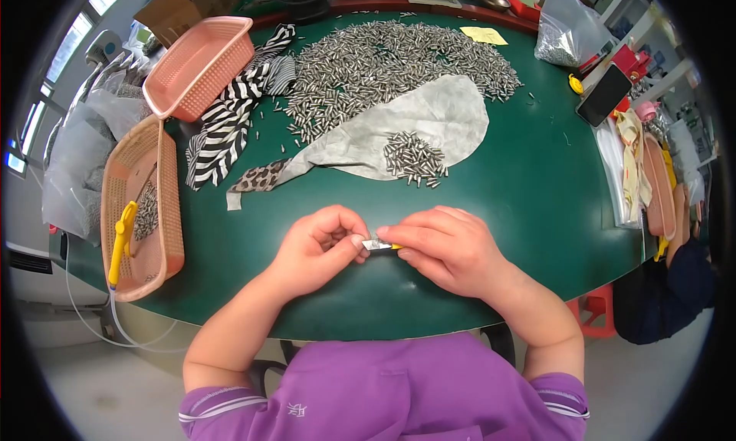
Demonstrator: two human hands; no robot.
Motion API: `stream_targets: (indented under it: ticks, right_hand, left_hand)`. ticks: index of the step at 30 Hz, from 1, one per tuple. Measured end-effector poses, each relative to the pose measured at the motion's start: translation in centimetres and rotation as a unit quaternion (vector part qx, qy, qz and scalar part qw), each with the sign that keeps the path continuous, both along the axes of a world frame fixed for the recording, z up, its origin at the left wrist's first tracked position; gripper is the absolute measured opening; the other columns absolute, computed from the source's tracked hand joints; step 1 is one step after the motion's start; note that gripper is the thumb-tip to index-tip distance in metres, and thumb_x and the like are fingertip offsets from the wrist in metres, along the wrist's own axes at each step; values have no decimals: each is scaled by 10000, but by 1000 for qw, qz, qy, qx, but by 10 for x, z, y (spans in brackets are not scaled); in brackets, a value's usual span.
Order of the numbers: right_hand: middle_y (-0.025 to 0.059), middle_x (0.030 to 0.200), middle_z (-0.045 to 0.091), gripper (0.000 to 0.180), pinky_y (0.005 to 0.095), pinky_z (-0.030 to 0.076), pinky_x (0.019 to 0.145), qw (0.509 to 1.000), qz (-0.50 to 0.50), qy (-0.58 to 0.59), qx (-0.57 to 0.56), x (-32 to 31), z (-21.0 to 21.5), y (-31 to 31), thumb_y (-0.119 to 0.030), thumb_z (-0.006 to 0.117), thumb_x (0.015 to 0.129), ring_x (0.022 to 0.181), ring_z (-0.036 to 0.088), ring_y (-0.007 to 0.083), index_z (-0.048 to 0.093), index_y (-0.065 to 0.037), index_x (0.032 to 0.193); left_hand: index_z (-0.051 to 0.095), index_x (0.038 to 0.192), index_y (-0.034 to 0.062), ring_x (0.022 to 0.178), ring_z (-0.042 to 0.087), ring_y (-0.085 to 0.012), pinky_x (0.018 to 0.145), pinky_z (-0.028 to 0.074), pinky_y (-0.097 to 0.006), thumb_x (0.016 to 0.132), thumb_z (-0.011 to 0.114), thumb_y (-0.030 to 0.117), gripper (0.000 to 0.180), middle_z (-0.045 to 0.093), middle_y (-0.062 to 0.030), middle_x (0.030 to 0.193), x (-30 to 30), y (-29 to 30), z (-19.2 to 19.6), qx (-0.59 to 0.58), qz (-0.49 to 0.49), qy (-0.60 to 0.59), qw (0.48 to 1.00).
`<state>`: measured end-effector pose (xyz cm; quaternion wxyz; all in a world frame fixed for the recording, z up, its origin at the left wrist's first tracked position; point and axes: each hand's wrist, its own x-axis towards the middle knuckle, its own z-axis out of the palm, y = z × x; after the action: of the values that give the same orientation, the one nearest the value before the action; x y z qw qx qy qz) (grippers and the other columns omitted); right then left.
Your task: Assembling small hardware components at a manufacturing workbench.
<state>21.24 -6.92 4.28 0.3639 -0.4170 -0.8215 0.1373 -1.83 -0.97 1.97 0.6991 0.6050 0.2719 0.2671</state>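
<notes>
Near the front of the green table (529,211), my two hands meet fingertip to fingertip. My left hand (318,245) is closed in a pinch on a small whitish, silvery piece (375,244), too small to make out fully. From the other side, my right hand (456,249) pinches the same piece, and a bit of yellow (396,246) shows under its fingers. Beyond them lies a grey, stained cloth (452,115) with a small heap of bullet-shaped metal parts (414,157) on it. Behind it spreads a large pile of the same parts (383,61).
Two pink plastic baskets stand at left, one empty (238,38), one (172,234) holding metal parts and a yellow air blow gun (123,241) with a hose. A zebra-striped cloth (226,126) lies beside them. A phone (604,94) and a plastic bag (563,31) are at right.
</notes>
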Motion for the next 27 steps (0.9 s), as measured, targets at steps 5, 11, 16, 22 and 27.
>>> stream_targets:
  ticks: [5, 11, 16, 22, 27]
  right_hand:
    - [32, 921, 651, 319, 342, 515, 671, 1000, 3, 2, -2, -2, 2, -2, -109, 700, 782, 784, 634, 222, 667, -141, 1099]
    - [30, 919, 651, 324, 341, 516, 674, 1000, 4, 9, -7, -3, -2, -2, -108, 700, 782, 789, 635, 221, 665, -145, 1101]
    - [13, 917, 651, 335, 341, 512, 681, 1000, -5, -4, -5, -2, -3, -1, -104, 708, 771, 797, 634, 214, 669, -168, 1097]
    - [13, 897, 663, 331, 322, 478, 610, 1000, -6, 21, 14, -3, -4, 2, -57, 722, 746, 717, 615, 195, 702, -144, 1065]
    - [12, 895, 662, 333, 321, 475, 604, 1000, -4, 24, 19, -2, -5, 3, -58, 725, 743, 715, 613, 194, 703, -146, 1063]
  left_hand:
    - [574, 990, 23, 808, 603, -83, 739, 511, -231, 953, 545, 58, 59, 620, -27, 885, -1, -3, 3, 3, -4, -3, 1000]
    - [569, 992, 25, 797, 595, -81, 732, 510, -230, 958, 538, 63, 60, 608, -22, 884, 1, -3, -1, 3, -14, 0, 1000]
    - [563, 988, 28, 794, 592, -82, 728, 511, -232, 959, 534, 64, 55, 595, -19, 878, 1, -4, 1, 12, -8, 2, 1000]
    - [560, 982, 30, 785, 589, -83, 718, 510, -234, 960, 527, 68, 56, 592, -22, 881, 0, -2, 1, 9, -9, 6, 1000]
    - [555, 990, 28, 785, 576, -82, 720, 504, -234, 965, 520, 69, 59, 586, -21, 877, 0, -2, 1, -4, -17, -13, 1000]
